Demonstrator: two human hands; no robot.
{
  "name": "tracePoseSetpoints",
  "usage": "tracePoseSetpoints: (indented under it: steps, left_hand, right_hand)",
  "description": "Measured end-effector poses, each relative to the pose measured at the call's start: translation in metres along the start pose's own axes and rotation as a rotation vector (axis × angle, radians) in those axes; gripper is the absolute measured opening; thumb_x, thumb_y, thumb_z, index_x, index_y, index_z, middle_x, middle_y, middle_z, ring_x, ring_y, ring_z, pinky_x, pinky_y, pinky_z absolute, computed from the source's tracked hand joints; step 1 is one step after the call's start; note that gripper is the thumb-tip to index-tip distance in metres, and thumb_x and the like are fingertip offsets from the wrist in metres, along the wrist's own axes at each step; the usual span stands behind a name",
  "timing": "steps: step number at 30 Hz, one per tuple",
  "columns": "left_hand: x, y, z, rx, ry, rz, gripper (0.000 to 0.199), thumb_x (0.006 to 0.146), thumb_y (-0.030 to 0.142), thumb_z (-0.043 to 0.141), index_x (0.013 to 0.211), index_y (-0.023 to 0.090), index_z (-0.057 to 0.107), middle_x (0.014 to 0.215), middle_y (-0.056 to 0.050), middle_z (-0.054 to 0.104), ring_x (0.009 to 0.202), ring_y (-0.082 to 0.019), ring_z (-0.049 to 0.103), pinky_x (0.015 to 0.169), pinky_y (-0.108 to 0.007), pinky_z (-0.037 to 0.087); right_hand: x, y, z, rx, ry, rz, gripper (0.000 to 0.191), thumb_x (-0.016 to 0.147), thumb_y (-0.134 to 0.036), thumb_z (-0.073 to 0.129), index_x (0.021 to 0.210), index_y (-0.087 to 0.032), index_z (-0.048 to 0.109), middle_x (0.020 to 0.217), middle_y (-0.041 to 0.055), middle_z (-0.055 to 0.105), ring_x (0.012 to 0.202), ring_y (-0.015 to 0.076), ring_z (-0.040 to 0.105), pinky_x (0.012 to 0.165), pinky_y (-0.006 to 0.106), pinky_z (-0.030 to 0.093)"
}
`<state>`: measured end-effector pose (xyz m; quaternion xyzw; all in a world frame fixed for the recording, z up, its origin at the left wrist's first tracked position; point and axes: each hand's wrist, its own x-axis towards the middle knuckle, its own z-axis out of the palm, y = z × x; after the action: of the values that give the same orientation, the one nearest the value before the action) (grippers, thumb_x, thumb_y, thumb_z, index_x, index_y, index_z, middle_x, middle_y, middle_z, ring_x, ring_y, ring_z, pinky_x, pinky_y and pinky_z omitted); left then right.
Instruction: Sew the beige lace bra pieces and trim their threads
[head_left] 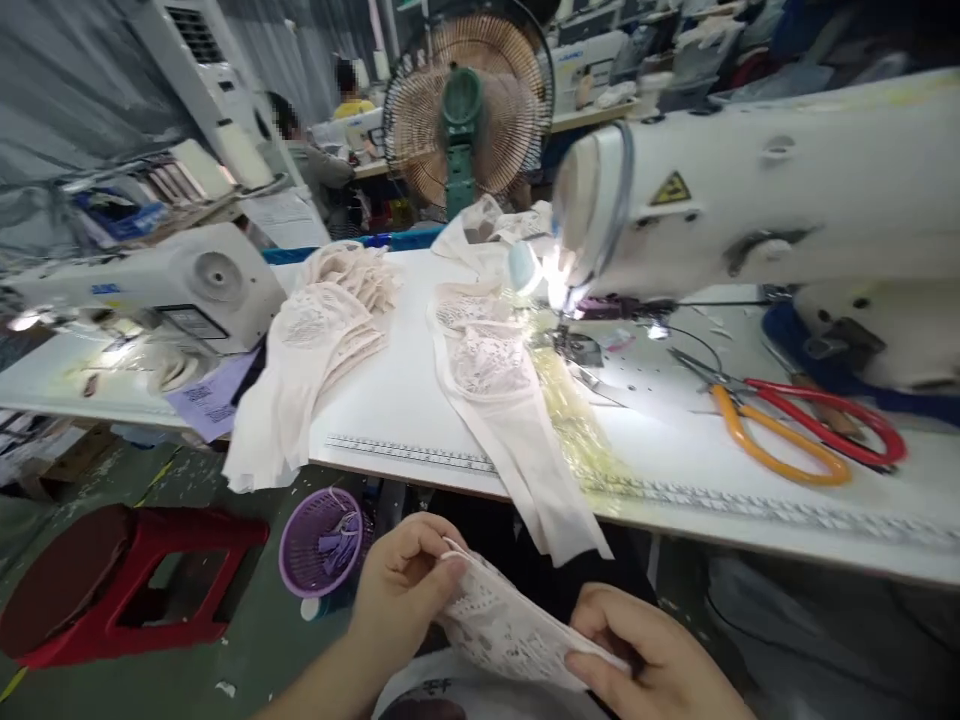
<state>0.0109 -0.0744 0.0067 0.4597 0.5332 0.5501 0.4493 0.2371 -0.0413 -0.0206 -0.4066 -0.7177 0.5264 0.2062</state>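
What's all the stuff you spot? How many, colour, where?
Sewing machines: several, white, near and behind
Fan: one, green and brown, back
Scissors: count unclear, orange and red handles, right
Garment pieces: several, pale pink, on table
Paper: one, purple, left
Basket: one, purple, lower left
Stool: one, red, lower left
Spools: several, white, back left
People: at least two, grey and yellow tops, background
Held lace: one, pale, between hands
Left hand: one, bare, bottom
Right hand: one, bare, bottom

Across the white table [409, 400] it all spreads out: stacked pale lace pieces [319, 325] at left, more lace fabric [487, 362] spilling over the front edge, yellowish translucent material [574, 420] beside it, orange-handled scissors [731, 425], red-handled scissors [840, 397], a sewing machine [757, 200] at right!
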Motion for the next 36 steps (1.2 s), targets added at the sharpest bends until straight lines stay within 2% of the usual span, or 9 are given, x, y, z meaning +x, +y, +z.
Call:
tracePoseSetpoints:
  steps: [5, 11, 15, 22, 26, 30, 33, 36]
  left_hand:
    - [0.000, 0.001, -0.005, 0.104, 0.004, 0.049, 0.013, 0.080, 0.014, 0.064, 0.069, 0.018, 0.061, 0.080, -0.003, 0.063, 0.073, -0.014, 0.059, 0.061, -0.019, 0.049]
    - [0.000, 0.003, -0.003, 0.112, 0.038, 0.071, 0.011, 0.080, 0.015, 0.066, 0.071, 0.021, 0.062, 0.082, 0.000, 0.063, 0.080, -0.014, 0.062, 0.072, -0.021, 0.053]
    - [0.001, 0.004, -0.003, 0.116, 0.037, 0.094, 0.011, 0.079, 0.015, 0.066, 0.071, 0.021, 0.062, 0.083, 0.001, 0.064, 0.083, -0.014, 0.063, 0.079, -0.022, 0.053]
    - [0.001, 0.003, -0.004, 0.068, 0.022, 0.105, 0.011, 0.079, 0.014, 0.067, 0.071, 0.022, 0.064, 0.083, 0.001, 0.063, 0.082, -0.013, 0.062, 0.085, -0.027, 0.054]
    - [0.003, 0.003, -0.006, 0.008, 0.014, 0.079, 0.010, 0.076, 0.015, 0.070, 0.069, 0.021, 0.065, 0.081, 0.000, 0.063, 0.079, -0.014, 0.062, 0.084, -0.032, 0.055]
    - [0.008, -0.001, -0.006, -0.063, 0.003, -0.018, 0.013, 0.073, 0.019, 0.074, 0.065, 0.018, 0.064, 0.077, -0.002, 0.063, 0.074, -0.016, 0.062, 0.071, -0.028, 0.055]
    - [0.010, -0.002, -0.001, -0.100, -0.019, -0.096, 0.015, 0.073, 0.024, 0.074, 0.065, 0.017, 0.064, 0.077, -0.003, 0.063, 0.072, -0.016, 0.061, 0.065, -0.026, 0.052]
    - [0.010, 0.002, 0.004, -0.113, -0.055, -0.106, 0.016, 0.074, 0.026, 0.073, 0.066, 0.016, 0.063, 0.078, -0.005, 0.063, 0.071, -0.016, 0.060, 0.064, -0.026, 0.049]
  right_hand:
    - [0.005, -0.005, 0.000, -0.017, 0.068, -0.062, 0.002, 0.071, -0.018, 0.058, 0.069, -0.019, 0.059, 0.062, -0.0029, 0.050, 0.057, 0.0121, 0.047, 0.053, 0.023, 0.036]
    - [0.004, -0.007, -0.003, 0.022, 0.161, -0.220, 0.005, 0.073, -0.016, 0.058, 0.072, -0.017, 0.063, 0.066, -0.0006, 0.052, 0.058, 0.0122, 0.049, 0.055, 0.024, 0.039]
    - [0.005, -0.005, -0.001, 0.086, 0.206, -0.270, 0.010, 0.071, -0.011, 0.056, 0.074, -0.016, 0.064, 0.077, 0.0045, 0.057, 0.066, 0.0135, 0.055, 0.054, 0.022, 0.042]
    - [0.004, -0.005, 0.001, 0.084, 0.251, -0.332, 0.011, 0.072, -0.011, 0.056, 0.076, -0.016, 0.065, 0.075, 0.0042, 0.059, 0.063, 0.0131, 0.056, 0.055, 0.023, 0.044]
    - [0.004, -0.007, 0.000, 0.159, 0.217, -0.287, 0.010, 0.071, -0.014, 0.057, 0.073, -0.017, 0.066, 0.073, 0.0036, 0.057, 0.061, 0.0130, 0.054, 0.053, 0.023, 0.042]
    - [0.004, -0.007, -0.003, 0.286, 0.104, -0.229, 0.004, 0.071, -0.020, 0.062, 0.068, -0.018, 0.064, 0.072, 0.0021, 0.054, 0.061, 0.0128, 0.052, 0.052, 0.022, 0.039]
    - [0.003, -0.005, -0.007, 0.310, 0.030, -0.204, 0.008, 0.072, -0.025, 0.063, 0.068, -0.019, 0.062, 0.071, 0.0005, 0.051, 0.061, 0.0127, 0.050, 0.053, 0.023, 0.038]
    - [0.001, 0.001, -0.010, 0.283, -0.035, -0.145, 0.015, 0.079, -0.030, 0.058, 0.067, -0.020, 0.059, 0.071, 0.0000, 0.049, 0.060, 0.0132, 0.050, 0.052, 0.023, 0.037]
